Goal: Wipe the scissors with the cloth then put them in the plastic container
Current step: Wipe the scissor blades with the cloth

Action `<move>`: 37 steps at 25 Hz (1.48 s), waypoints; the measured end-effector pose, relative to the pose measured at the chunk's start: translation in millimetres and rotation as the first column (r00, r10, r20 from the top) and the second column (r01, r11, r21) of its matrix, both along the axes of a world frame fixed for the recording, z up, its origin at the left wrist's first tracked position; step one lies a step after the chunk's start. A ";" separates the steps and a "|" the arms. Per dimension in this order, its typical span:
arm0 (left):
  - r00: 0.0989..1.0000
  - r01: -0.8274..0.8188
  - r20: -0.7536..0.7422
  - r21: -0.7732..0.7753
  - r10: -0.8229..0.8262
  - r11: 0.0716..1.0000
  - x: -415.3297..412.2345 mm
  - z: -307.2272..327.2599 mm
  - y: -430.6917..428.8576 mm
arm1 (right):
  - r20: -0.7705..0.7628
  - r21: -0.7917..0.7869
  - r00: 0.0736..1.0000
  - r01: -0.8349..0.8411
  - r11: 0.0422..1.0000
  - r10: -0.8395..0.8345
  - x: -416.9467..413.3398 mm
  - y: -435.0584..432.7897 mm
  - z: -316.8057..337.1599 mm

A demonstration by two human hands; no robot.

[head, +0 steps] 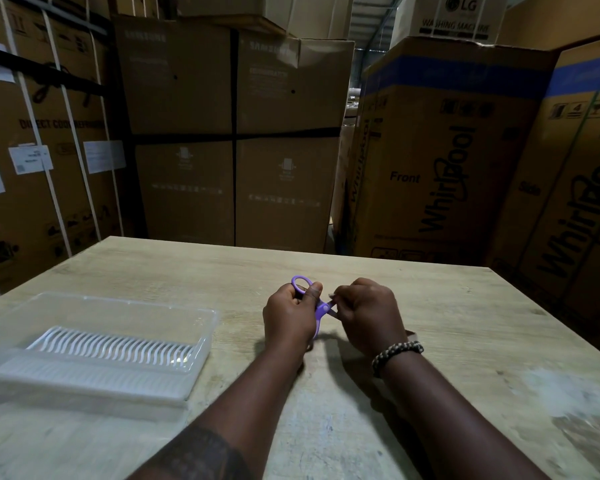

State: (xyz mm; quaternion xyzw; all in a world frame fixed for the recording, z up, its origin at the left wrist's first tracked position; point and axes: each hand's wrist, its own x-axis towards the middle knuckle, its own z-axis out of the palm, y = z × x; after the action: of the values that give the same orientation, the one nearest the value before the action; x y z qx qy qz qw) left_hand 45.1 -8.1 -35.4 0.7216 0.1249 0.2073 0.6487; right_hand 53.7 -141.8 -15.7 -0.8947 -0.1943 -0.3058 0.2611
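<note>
Two hands: both up over the middle of the wooden table (430,306), close together, meeting at one pair of purple scissors (321,308).
Left hand (288,317): fingers curled tight round the handle end, thumb pressed across the lower loop; one handle ring sticks up free above the knuckles.
Right hand (364,313): fingers folded in narrow, tips pinching at the blade end; a small pale scrap peeks out at the fingertips, too small to say whether it's the cloth.
Scissors: held in the air just above the tabletop, long axis tilted, handles up and to the left, blades running down to the right into the right hand; blades mostly hidden.
Container count: one clear plastic container (205,327), open, on the table well to the left of the hands, a ribbed insert inside.
Bracelet (397,355): one, braided, on the right wrist.
Backdrop: stacked cardboard boxes (236,133) behind the table.
</note>
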 end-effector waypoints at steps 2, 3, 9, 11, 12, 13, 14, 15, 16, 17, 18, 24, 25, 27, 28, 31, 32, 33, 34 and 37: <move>1.000 0.001 -0.007 0.001 -0.001 1.000 0.1 -0.2 -0.2 | -0.014 -0.028 1.000 -0.019 0.999 0.019 -0.3 1.2 -0.3; 1.000 0.007 -0.006 -0.013 -0.007 1.000 0.6 -0.6 -0.4 | -0.022 -0.030 1.000 -0.004 1.000 0.003 0.8 0.5 1.0; 1.000 0.009 -0.012 -0.041 -0.009 0.999 -0.8 0.1 -0.1 | -0.051 0.023 0.999 -0.010 1.000 0.012 -1.9 1.7 3.8; 1.000 0.011 -0.016 -0.046 -0.012 0.999 -1.7 1.0 0.5 | -0.059 0.013 0.998 -0.007 1.000 0.008 -3.3 2.6 4.4; 1.000 0.012 -0.017 -0.041 -0.013 0.999 -1.9 1.2 0.3 | -0.064 -0.003 0.998 -0.019 1.000 0.018 -3.5 2.6 4.2; 1.000 0.015 -0.019 -0.038 -0.016 0.999 -1.9 1.7 -0.3 | -0.070 -0.009 0.997 -0.019 1.000 0.019 -2.3 1.5 4.4; 1.000 0.018 -0.021 -0.039 -0.018 0.999 -2.7 2.1 -0.7 | -0.074 -0.005 0.997 -0.001 1.000 0.000 -0.5 -0.2 4.6; 1.000 0.020 -0.021 -0.039 -0.021 0.999 -3.6 2.3 -0.8 | -0.072 0.000 0.997 0.024 1.000 -0.024 0.2 -1.7 4.2; 1.000 0.021 -0.020 -0.039 -0.021 0.999 -4.0 2.5 -0.7 | -0.072 0.000 0.997 0.029 1.000 -0.028 -1.0 -2.1 3.6; 1.000 0.020 -0.020 -0.036 -0.021 0.999 -4.4 2.6 -0.6 | -0.076 0.004 0.997 0.009 1.000 -0.008 -2.5 -1.3 2.5; 1.000 0.020 -0.022 -0.029 -0.020 0.999 -4.7 3.4 -0.7 | -0.080 0.018 0.997 -0.018 1.000 0.020 -3.3 -0.2 2.1; 0.999 0.025 -0.022 -0.036 -0.026 0.999 -6.1 4.5 -1.1 | -0.114 0.079 0.993 -0.029 0.996 0.037 -3.2 -0.8 2.4; 0.999 0.027 -0.024 -0.034 -0.028 0.999 -5.8 4.6 -0.9 | -0.131 0.089 0.990 -0.034 0.995 0.045 -3.1 -0.6 3.4; 0.999 0.028 -0.025 -0.034 -0.028 0.999 -5.8 4.1 0.7 | -0.136 0.096 0.990 -0.012 0.995 0.025 -4.1 0.6 4.3; 0.999 0.024 -0.024 -0.033 -0.024 0.999 -5.8 3.7 1.2 | -0.134 0.082 0.991 -0.009 0.997 0.020 -4.6 0.9 4.6; 0.999 0.022 -0.025 -0.023 -0.022 1.000 -4.9 3.1 0.4 | -0.156 0.098 0.986 -0.037 0.994 0.052 -3.3 0.5 5.7; 0.999 0.022 -0.030 -0.032 -0.022 0.999 -4.9 3.0 0.6 | -0.150 0.099 0.988 -0.034 0.995 0.049 -3.8 1.4 5.1; 0.999 0.018 -0.033 -0.040 -0.019 0.999 -4.6 2.9 1.3 | -0.132 0.084 0.990 -0.028 0.996 0.039 -5.0 3.1 4.5; 0.999 0.012 -0.034 -0.045 -0.013 0.999 -4.4 2.5 1.7 | -0.116 0.067 0.992 -0.030 0.997 0.038 -5.9 4.2 4.1; 0.999 0.020 -0.036 -0.045 -0.022 0.999 -4.1 3.7 1.7 | -0.132 0.099 0.990 -0.031 0.995 0.044 -2.6 -1.0 6.0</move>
State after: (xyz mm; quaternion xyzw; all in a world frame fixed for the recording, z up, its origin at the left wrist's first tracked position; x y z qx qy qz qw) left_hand 40.9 -6.4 -31.7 0.7118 0.1336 0.1845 0.6644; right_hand 51.1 -142.8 -9.7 -0.8956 -0.1781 -0.2493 0.3224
